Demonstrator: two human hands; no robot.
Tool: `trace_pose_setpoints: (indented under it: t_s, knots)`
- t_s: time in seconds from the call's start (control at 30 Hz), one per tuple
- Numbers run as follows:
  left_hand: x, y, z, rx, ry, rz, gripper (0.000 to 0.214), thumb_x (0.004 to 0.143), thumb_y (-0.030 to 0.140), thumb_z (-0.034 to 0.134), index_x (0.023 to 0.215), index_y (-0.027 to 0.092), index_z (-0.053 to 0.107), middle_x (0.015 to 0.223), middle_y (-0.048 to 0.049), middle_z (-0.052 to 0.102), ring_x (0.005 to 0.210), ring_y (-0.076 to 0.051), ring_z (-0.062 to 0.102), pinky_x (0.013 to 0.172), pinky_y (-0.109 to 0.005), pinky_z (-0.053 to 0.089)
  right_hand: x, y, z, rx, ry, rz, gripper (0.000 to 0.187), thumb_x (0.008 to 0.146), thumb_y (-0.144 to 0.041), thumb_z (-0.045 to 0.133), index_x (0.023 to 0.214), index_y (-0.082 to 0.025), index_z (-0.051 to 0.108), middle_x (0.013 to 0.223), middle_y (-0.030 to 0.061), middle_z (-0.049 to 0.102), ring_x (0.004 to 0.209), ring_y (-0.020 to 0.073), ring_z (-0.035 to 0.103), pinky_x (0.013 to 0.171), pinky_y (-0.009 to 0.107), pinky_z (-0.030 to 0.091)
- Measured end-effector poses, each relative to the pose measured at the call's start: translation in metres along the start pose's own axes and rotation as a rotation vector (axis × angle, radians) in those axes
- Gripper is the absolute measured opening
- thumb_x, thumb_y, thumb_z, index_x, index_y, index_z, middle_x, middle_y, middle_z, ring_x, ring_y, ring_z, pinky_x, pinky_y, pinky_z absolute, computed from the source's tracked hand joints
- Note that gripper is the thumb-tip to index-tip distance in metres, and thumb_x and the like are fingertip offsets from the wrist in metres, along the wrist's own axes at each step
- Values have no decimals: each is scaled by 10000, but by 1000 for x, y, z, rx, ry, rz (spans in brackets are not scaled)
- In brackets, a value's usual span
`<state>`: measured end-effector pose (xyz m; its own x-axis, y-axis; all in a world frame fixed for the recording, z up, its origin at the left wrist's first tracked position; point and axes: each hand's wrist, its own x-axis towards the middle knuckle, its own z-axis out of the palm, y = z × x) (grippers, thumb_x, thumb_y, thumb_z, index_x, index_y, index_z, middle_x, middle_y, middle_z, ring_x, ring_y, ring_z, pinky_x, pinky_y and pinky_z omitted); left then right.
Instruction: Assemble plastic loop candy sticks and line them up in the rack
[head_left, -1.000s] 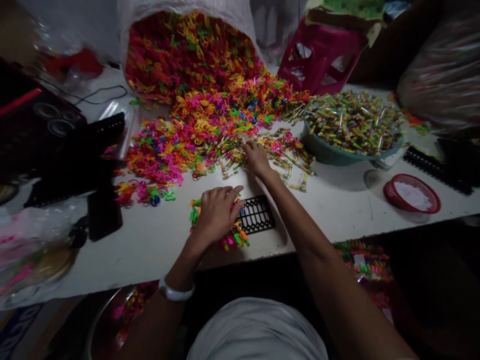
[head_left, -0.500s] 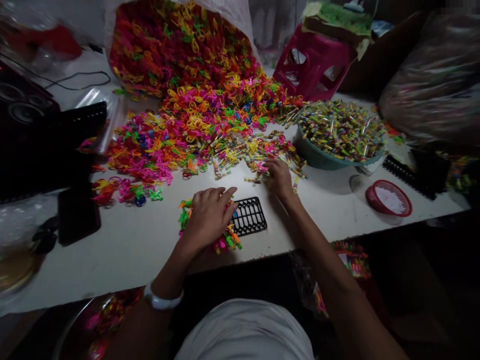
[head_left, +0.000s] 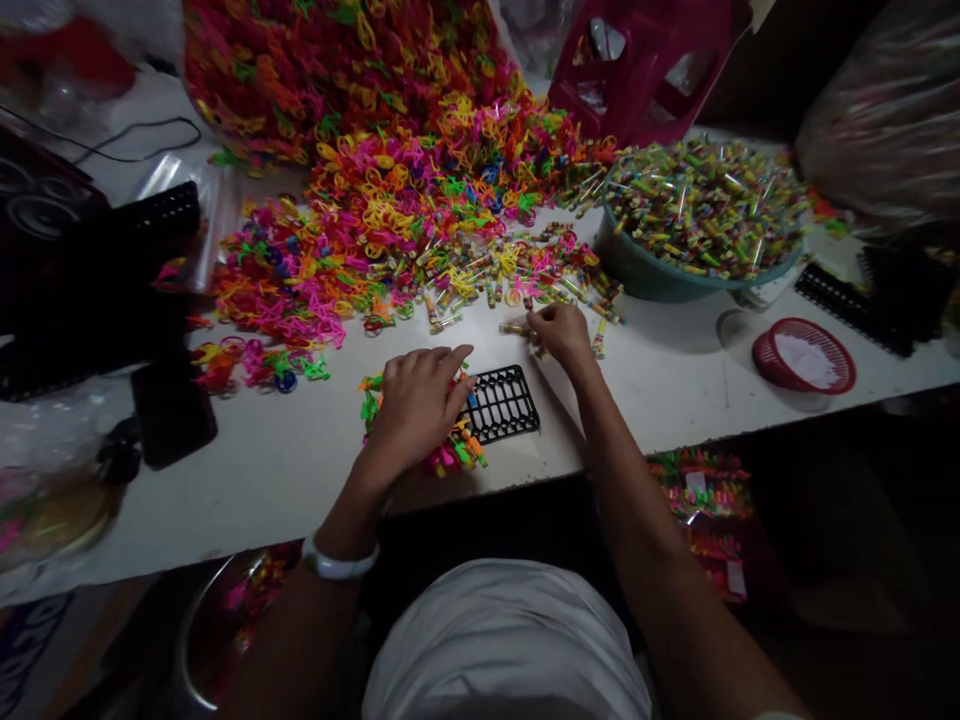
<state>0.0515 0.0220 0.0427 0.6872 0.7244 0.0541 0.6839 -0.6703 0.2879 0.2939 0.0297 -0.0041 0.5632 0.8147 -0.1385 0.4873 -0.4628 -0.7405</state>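
My left hand (head_left: 420, 405) lies palm down with its fingers stretched and thumb apart, over the left part of a black plastic rack (head_left: 506, 405). Small green, orange and pink plastic pieces (head_left: 461, 452) stick out around the hand, and its palm hides the rest of them. The bare slotted end of the rack shows to the right. Beyond it, my right hand (head_left: 562, 330) pinches the end of a small clear tube with coloured contents (head_left: 514, 328). A few similar tubes lie beside and partly under that hand.
A big heap of bright plastic pieces (head_left: 352, 250) spills from a bag at the back. A teal basin (head_left: 675, 285) full of small tubes stands right, near a red basket (head_left: 772, 365) with white paper. A phone (head_left: 172, 415) lies left. The table's front edge is close to me.
The view has tipped downward, so the table things sit higher in the picture. My right fingers have closed in at the tube's end. My left hand stays on the rack.
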Motion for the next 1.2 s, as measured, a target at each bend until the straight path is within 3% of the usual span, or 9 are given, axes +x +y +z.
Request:
trace_pose_setpoints:
  t_s: [0.17,0.33,0.4,0.53,0.7,0.9,1.07,1.2]
  knots:
    - [1,0,1,5,14,-5,469,975,447,327,1377,241,453,1297,-93,591,1194,-287,493,970,-456,335,-55,7,-6,632,-231,-7,190,682,-291,686,798,-187,577,577,-37,598,515,137,599,534,252,496]
    - [2,1,2,40,7,-18,478,973,447,322,1383,239,451,1287,-102,596,1180,-291,506,960,-444,344,-114,12,13,779,-433,46,250,733,-357,695,906,-218,580,618,-28,646,563,172,641,614,319,554]
    - [2,1,1,44,-2,-20,477,973,447,321,1383,240,451,1285,-101,598,1179,-290,508,961,-443,345,-132,20,25,780,-452,26,265,735,-387,714,907,-222,598,702,-6,668,608,192,664,630,336,563]
    - [2,1,1,51,-12,-26,482,972,458,318,1386,246,446,1294,-97,594,1200,-293,496,972,-449,337,-152,34,46,565,-359,-180,187,803,-370,666,926,-231,645,889,33,674,599,169,631,595,313,526]
    - [3,0,3,61,-9,-23,501,972,475,303,1396,245,436,1291,-104,594,1206,-299,491,979,-452,332,-157,35,50,201,-304,-532,145,892,-240,559,984,-214,667,934,61,665,909,181,611,765,268,477]
    - [1,-2,0,27,1,5,509,979,466,284,1399,226,441,1361,-112,550,1256,-287,468,1012,-451,331,-155,27,47,-27,-262,-562,115,888,-196,584,978,-190,656,907,39,633,789,143,587,646,217,417]
    - [-12,8,2,99,24,143,512,957,480,373,1387,216,462,1535,-126,337,1427,-312,263,1128,-551,175,-151,35,44,-142,-361,-673,188,942,-194,509,1093,-206,620,1018,43,626,797,124,600,637,205,419]
    - [-19,19,11,140,35,168,490,932,449,453,1342,189,520,1556,-162,266,1438,-341,240,1146,-597,118,-151,38,50,-229,-386,-659,230,977,-191,424,1098,-186,620,1017,56,641,759,126,605,616,212,424]
